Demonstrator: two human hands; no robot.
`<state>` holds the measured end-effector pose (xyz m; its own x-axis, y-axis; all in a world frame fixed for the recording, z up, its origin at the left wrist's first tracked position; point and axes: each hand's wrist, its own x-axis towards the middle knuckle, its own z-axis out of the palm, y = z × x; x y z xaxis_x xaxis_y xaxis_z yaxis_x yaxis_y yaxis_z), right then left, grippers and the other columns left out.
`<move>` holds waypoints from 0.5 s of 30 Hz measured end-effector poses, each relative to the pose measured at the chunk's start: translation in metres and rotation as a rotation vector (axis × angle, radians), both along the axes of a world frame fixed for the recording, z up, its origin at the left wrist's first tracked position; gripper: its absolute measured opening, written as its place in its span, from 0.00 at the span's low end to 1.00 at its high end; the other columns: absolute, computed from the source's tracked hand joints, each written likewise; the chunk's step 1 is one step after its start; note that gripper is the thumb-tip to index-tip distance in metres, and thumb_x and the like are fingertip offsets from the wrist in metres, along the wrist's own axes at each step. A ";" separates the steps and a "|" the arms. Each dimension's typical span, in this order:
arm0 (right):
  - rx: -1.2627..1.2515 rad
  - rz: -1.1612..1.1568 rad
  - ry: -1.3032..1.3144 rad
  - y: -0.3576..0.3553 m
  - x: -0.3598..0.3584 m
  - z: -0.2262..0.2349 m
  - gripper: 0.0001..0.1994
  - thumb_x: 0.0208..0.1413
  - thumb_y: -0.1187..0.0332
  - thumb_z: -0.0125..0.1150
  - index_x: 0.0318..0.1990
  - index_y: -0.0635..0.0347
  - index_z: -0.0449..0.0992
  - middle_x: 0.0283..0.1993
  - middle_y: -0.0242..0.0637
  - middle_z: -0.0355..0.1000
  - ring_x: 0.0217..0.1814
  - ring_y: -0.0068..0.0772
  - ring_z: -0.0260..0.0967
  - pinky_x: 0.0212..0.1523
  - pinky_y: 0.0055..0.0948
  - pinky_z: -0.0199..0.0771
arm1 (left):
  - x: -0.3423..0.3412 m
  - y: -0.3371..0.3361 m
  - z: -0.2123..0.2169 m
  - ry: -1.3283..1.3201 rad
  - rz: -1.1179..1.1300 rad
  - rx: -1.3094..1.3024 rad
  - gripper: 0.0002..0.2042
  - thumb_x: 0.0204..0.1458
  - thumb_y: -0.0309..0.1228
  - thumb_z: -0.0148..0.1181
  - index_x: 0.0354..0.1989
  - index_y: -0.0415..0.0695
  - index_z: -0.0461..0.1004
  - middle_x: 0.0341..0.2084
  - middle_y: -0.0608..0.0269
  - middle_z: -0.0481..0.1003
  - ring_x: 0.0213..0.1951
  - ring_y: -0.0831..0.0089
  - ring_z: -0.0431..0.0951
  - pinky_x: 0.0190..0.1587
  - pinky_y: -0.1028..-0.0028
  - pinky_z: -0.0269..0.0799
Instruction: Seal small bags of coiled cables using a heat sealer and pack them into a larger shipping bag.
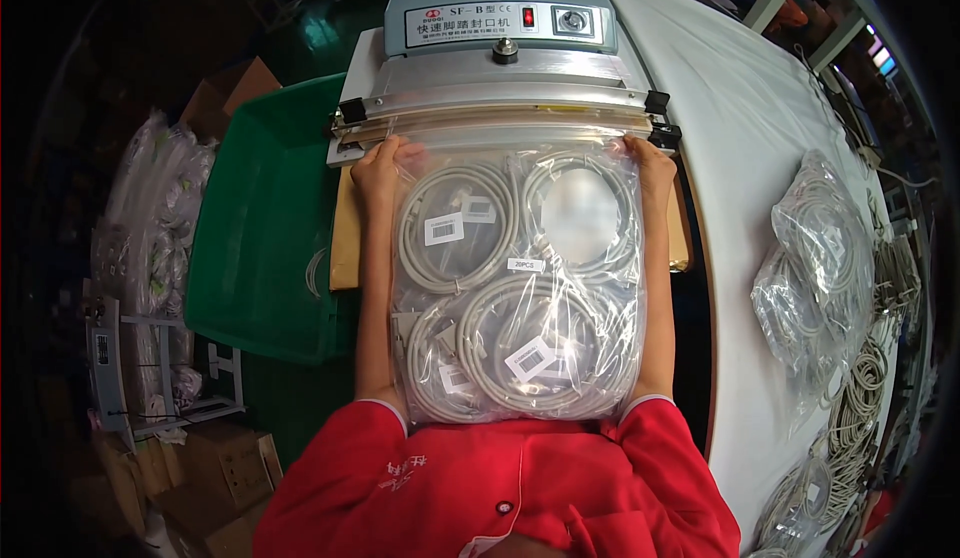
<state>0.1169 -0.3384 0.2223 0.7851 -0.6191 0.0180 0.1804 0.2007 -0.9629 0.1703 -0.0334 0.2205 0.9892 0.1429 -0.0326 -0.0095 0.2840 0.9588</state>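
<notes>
At frame centre, clear plastic bag (pixel 515 278) of coiled pale cables, long axis running from the chest at the bottom up to the sealing bar of the grey sealer machine (pixel 500 68) at upper centre; open mouth tucked at the bar. Left hand (pixel 378 170) pinching the bag's upper left corner, right hand (pixel 648 166) pinching the upper right, both touching it equally near the bar. Left of centre, green bin (pixel 270 228); right of frame, white table (pixel 740 128) with another filled bag (pixel 815 258) and loose cables (pixel 860 408).
</notes>
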 end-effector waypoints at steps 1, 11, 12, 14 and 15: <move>-0.040 0.004 0.039 -0.001 0.002 0.000 0.08 0.38 0.73 0.52 0.25 0.70 0.72 0.21 0.33 0.67 0.21 0.17 0.61 0.24 0.13 0.59 | -0.001 0.000 0.001 0.004 0.017 0.027 0.13 0.46 0.31 0.43 0.28 0.30 0.65 0.21 0.48 0.71 0.22 0.65 0.72 0.26 0.75 0.68; -0.079 -0.021 0.061 0.006 -0.002 0.014 0.07 0.37 0.73 0.52 0.23 0.70 0.72 0.20 0.32 0.67 0.19 0.16 0.59 0.22 0.12 0.57 | 0.001 0.003 0.000 0.014 0.035 -0.107 0.13 0.45 0.31 0.44 0.28 0.30 0.66 0.24 0.49 0.70 0.24 0.64 0.72 0.28 0.74 0.68; -0.082 -0.021 0.057 0.006 -0.003 0.014 0.07 0.37 0.73 0.52 0.23 0.70 0.72 0.20 0.32 0.67 0.19 0.16 0.59 0.22 0.12 0.57 | 0.001 0.001 -0.002 0.003 0.025 -0.109 0.13 0.44 0.31 0.44 0.28 0.30 0.66 0.24 0.48 0.70 0.24 0.64 0.72 0.28 0.74 0.67; -0.090 -0.026 0.049 0.006 -0.003 0.013 0.07 0.37 0.73 0.52 0.24 0.70 0.72 0.20 0.31 0.67 0.19 0.16 0.59 0.22 0.12 0.57 | 0.000 0.005 -0.003 -0.008 0.021 -0.110 0.13 0.44 0.32 0.44 0.28 0.30 0.66 0.24 0.48 0.70 0.24 0.63 0.71 0.29 0.74 0.67; -0.089 -0.020 0.049 0.007 -0.001 0.013 0.07 0.37 0.73 0.52 0.24 0.70 0.72 0.20 0.31 0.67 0.19 0.16 0.59 0.22 0.12 0.57 | -0.001 0.007 -0.004 -0.009 0.027 -0.108 0.13 0.44 0.32 0.45 0.28 0.30 0.66 0.24 0.48 0.70 0.24 0.63 0.71 0.29 0.74 0.67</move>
